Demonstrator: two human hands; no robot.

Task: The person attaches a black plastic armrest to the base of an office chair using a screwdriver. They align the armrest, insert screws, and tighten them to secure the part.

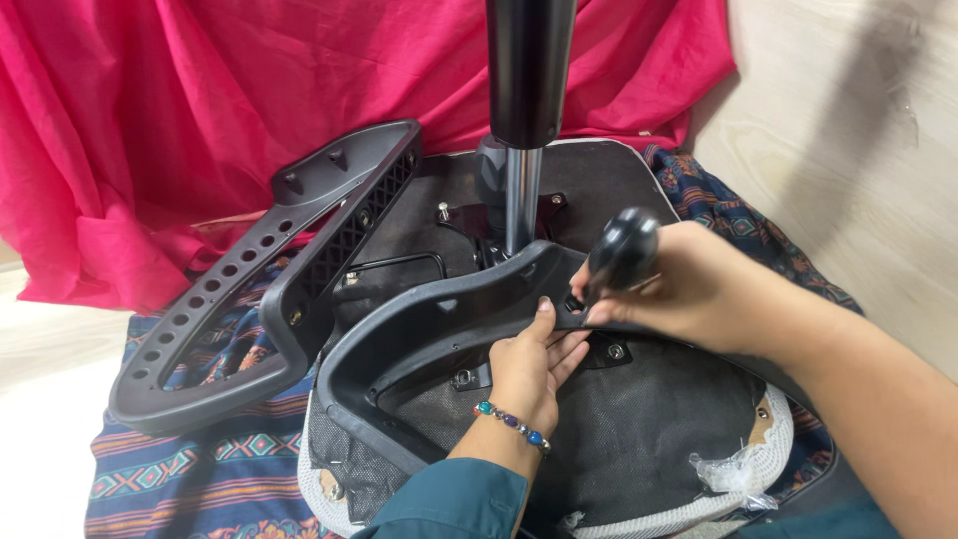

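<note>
An upside-down office chair seat (649, 449) lies before me, its gas-lift column (526, 90) pointing up. A dark plastic armrest (419, 329) rests across the seat's underside. My left hand (534, 364), with a beaded bracelet on the wrist, presses flat against that armrest's bracket, thumb up on its edge. My right hand (699, 284) grips a screwdriver by its black handle (622, 250), the tip set down into a hole in the bracket right beside my left thumb.
A second armrest (259, 289) with a row of holes stands attached at the seat's left side. A patterned blue cloth (190, 479) lies under the chair. Pink fabric (170, 120) hangs behind, a pale wall (848, 120) at right.
</note>
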